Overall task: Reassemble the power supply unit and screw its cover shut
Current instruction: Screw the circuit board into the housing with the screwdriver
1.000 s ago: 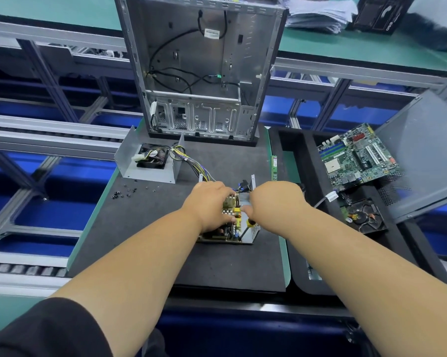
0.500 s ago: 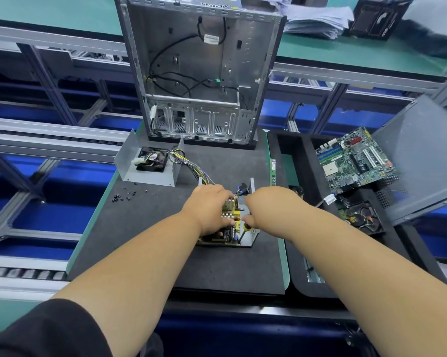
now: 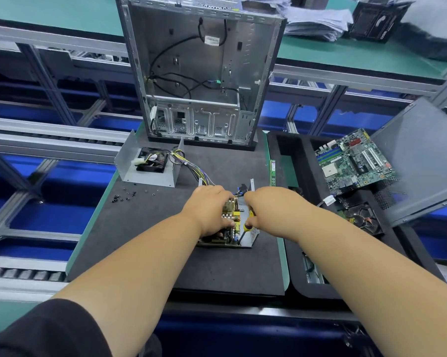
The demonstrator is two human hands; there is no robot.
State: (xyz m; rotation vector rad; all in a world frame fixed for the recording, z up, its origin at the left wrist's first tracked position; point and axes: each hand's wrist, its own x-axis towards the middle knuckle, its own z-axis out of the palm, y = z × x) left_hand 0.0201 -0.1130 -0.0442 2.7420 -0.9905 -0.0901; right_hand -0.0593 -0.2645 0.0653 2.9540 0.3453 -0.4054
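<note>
Two bare hands meet over the middle of a dark foam mat (image 3: 145,228) that covers the tabletop. Farthest beyond the hands stands the largest thing, an open computer case (image 3: 199,73), upright, with black cables hanging loose inside it. Out past the right hand, a grey metal side panel (image 3: 423,161) leans tilted over a black foam tray (image 3: 302,161); a green motherboard (image 3: 353,162) lies in that tray, partly under the panel's edge. Beyond the left hand and off to its outer side sits the power supply's grey metal cover (image 3: 150,173), open side up, with a black fan (image 3: 151,161) inside it. A bundle of coloured wires (image 3: 191,166) runs from the cover toward the hands.

Under both hands lies the power supply board (image 3: 228,234), seated in its metal base on the mat. The left hand (image 3: 209,212) is curled over the board's components and grips it from above. The right hand (image 3: 271,210) holds a screwdriver (image 3: 246,226) with a yellow and black handle, fingers wrapped round it; the shaft points down to the board's near corner. A narrow green memory stick (image 3: 272,172) lies just beyond the right hand at the mat's edge. Several small black screws (image 3: 125,197) lie scattered on the mat, well off to the left hand's outer side.
</note>
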